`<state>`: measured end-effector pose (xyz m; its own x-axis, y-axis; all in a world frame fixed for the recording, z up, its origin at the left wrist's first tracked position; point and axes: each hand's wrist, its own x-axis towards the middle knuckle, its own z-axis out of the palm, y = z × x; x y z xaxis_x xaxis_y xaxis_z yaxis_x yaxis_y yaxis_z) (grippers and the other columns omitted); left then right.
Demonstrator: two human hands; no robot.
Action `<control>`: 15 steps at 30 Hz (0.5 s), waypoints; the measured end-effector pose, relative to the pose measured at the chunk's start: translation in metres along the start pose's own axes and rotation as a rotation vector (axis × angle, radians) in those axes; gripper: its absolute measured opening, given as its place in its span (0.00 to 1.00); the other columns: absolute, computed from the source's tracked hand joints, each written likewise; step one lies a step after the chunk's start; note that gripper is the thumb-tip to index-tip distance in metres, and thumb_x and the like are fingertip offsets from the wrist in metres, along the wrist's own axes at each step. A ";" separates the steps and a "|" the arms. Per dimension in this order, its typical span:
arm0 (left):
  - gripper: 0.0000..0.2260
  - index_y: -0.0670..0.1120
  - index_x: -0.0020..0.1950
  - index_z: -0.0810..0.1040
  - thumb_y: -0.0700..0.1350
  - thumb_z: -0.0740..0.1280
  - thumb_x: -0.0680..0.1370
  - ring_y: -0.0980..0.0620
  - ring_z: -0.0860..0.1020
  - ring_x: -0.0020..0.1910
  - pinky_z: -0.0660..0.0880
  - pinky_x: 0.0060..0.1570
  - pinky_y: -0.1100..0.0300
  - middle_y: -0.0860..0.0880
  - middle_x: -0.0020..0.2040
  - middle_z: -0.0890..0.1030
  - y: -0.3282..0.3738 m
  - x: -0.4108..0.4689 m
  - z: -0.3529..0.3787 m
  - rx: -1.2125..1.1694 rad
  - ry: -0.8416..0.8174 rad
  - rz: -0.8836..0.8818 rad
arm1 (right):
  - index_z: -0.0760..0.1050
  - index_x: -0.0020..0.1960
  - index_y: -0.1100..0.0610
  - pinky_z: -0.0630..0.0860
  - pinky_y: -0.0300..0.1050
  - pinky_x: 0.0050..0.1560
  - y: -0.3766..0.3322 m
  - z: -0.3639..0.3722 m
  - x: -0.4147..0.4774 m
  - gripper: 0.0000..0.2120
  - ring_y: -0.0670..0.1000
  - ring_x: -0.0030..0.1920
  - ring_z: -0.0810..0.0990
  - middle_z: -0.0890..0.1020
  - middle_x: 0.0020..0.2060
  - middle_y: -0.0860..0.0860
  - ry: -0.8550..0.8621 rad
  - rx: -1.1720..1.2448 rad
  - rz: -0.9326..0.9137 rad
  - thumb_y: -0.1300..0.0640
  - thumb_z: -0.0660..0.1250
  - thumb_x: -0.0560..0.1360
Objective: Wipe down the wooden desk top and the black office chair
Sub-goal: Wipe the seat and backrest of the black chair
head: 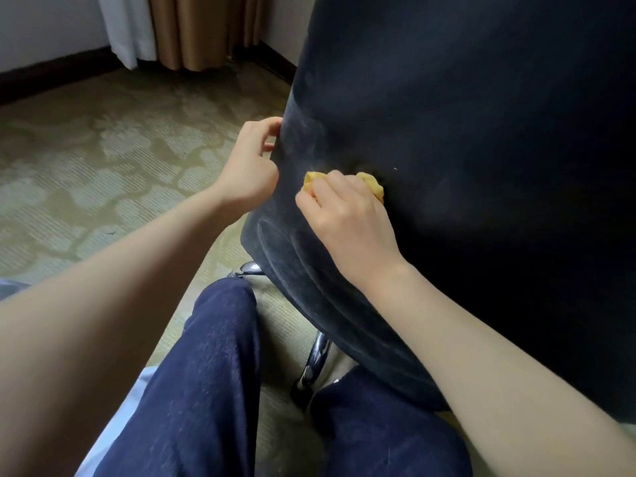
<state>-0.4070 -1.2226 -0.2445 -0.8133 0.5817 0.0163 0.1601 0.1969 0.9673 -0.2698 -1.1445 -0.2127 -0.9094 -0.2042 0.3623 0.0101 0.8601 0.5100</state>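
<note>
The black chair (481,132) fills the right side of the room from here, its padded back turned to the person, who is down low on the carpet (103,166) with both knees in dark jeans (206,373) drawn up close to it. The left hand (249,166) is curled round the chair's left edge, thumb on the near face and fingers hooked out of sight behind. The right hand (347,215) is closed over a bunched yellow cloth (373,185), pressing it against the chair just inside that same edge, so the two hands are near each other. Pale smears show on the fabric around and below the cloth. A chrome leg (315,363) shows under the chair's lower edge. A tan curtain (203,29) hangs in the far corner.
</note>
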 end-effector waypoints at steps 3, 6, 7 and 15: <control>0.34 0.50 0.72 0.63 0.25 0.54 0.71 0.54 0.64 0.69 0.68 0.62 0.57 0.50 0.72 0.65 -0.002 -0.005 0.001 -0.032 -0.034 -0.004 | 0.78 0.42 0.56 0.72 0.44 0.41 -0.005 0.008 -0.029 0.11 0.52 0.39 0.76 0.78 0.36 0.52 -0.076 0.019 -0.034 0.68 0.61 0.72; 0.36 0.51 0.74 0.59 0.25 0.54 0.70 0.58 0.63 0.63 0.70 0.56 0.61 0.51 0.71 0.67 -0.002 -0.011 0.001 -0.069 -0.091 -0.030 | 0.78 0.40 0.56 0.71 0.44 0.38 -0.007 0.008 -0.068 0.07 0.51 0.36 0.75 0.78 0.34 0.51 -0.135 0.078 -0.048 0.68 0.68 0.69; 0.36 0.52 0.75 0.58 0.25 0.54 0.70 0.57 0.64 0.60 0.71 0.51 0.62 0.50 0.70 0.67 -0.001 -0.014 0.002 -0.067 -0.113 -0.040 | 0.79 0.39 0.56 0.72 0.44 0.37 -0.006 0.007 -0.082 0.07 0.51 0.36 0.75 0.77 0.33 0.51 -0.163 0.090 -0.067 0.68 0.69 0.69; 0.36 0.52 0.72 0.58 0.27 0.54 0.68 0.47 0.70 0.55 0.72 0.46 0.56 0.49 0.57 0.72 0.009 -0.042 0.011 -0.065 -0.147 -0.032 | 0.79 0.40 0.59 0.75 0.46 0.36 0.035 -0.041 -0.140 0.09 0.54 0.35 0.77 0.79 0.35 0.53 -0.225 0.064 -0.148 0.71 0.66 0.69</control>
<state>-0.3653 -1.2369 -0.2392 -0.7262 0.6858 -0.0477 0.0947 0.1685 0.9811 -0.1249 -1.1052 -0.2133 -0.9685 -0.2272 0.1019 -0.1495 0.8579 0.4916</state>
